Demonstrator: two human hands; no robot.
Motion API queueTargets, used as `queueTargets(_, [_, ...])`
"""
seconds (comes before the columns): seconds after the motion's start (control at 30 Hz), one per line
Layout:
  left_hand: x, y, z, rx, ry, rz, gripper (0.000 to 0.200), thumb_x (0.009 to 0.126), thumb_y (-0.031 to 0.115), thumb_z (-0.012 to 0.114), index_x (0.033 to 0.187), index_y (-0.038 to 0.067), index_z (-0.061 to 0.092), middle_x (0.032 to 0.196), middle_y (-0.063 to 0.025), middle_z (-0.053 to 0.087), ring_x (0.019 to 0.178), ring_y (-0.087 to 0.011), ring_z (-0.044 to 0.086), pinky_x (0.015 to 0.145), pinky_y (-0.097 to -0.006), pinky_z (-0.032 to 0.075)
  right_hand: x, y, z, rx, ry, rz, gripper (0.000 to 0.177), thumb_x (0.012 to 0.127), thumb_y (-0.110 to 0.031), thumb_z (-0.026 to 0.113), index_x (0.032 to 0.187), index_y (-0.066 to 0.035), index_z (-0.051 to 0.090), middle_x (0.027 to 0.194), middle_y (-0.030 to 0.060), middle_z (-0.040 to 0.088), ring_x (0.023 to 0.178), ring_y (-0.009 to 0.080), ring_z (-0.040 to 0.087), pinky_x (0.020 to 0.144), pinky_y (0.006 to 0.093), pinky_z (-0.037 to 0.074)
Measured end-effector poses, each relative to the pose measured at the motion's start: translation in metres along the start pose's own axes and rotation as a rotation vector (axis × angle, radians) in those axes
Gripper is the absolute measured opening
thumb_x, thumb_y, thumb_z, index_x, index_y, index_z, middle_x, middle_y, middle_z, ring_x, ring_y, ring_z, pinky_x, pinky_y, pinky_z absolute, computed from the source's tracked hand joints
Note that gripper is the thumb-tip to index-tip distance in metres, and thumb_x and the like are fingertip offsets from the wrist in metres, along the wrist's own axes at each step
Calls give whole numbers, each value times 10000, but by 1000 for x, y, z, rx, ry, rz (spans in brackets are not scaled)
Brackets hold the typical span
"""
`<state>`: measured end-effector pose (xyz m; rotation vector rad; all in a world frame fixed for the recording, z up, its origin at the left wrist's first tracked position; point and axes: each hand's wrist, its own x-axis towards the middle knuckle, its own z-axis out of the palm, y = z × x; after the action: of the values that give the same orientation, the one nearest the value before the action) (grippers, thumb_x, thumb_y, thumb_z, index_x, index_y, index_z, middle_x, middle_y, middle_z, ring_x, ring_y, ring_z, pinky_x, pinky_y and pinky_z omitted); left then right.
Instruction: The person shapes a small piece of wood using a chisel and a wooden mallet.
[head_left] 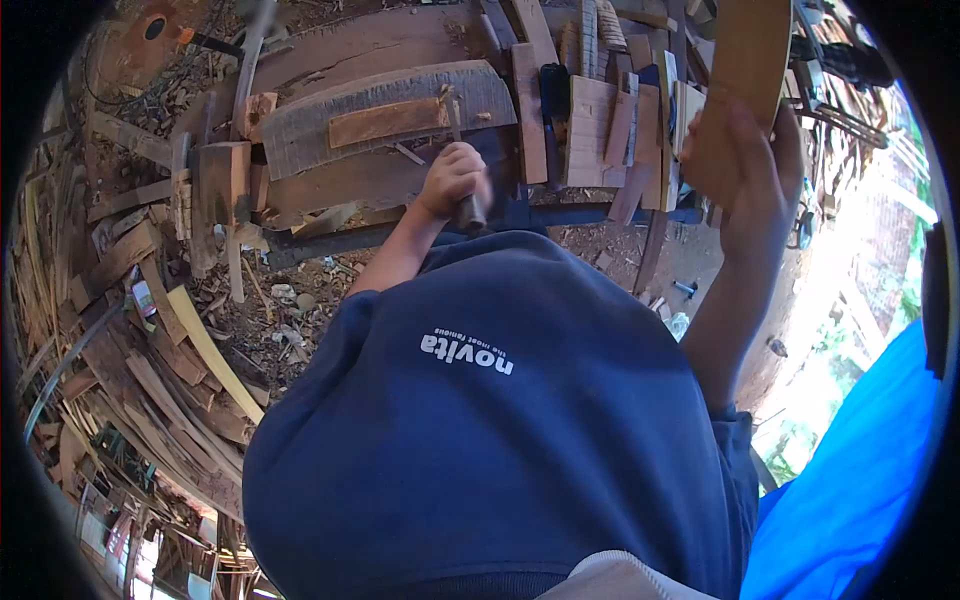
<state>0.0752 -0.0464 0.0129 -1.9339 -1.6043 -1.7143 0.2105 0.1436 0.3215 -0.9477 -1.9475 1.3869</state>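
My left hand (456, 182) is closed around a hand tool with a dark handle (471, 214) and a narrow shaft. Its far end lies over the right end of a small reddish-brown wood block (385, 123); I cannot make out the exact kind of tool or whether it touches. That block rests on a rough grey, curved plank (290, 140) on the workbench. At the upper right, my right hand (757, 185) grips a broad, light-brown wooden board (752, 60) and holds it raised, thumb and fingers on opposite sides. The board's top runs out of view.
Several wood pieces (592, 125) lie side by side on the bench's right half. An upright wood block (222, 180) stands at its left. Offcuts (150, 370) and shavings cover the ground to the left. A round fan-like object (155, 28) is at the top left, a blue sheet (860, 480) at the lower right.
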Motion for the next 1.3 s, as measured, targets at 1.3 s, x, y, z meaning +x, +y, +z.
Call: queueTargets(1.3, [122, -115, -24, -305, 405, -922, 106, 727, 16, 627, 678, 52, 540, 570, -16, 553, 507, -107, 542, 482, -276, 436, -9, 48, 26, -106, -76, 150, 574, 885, -200, 707, 1328, 58, 448, 1123, 108, 615, 1033, 149, 579, 845, 276, 488])
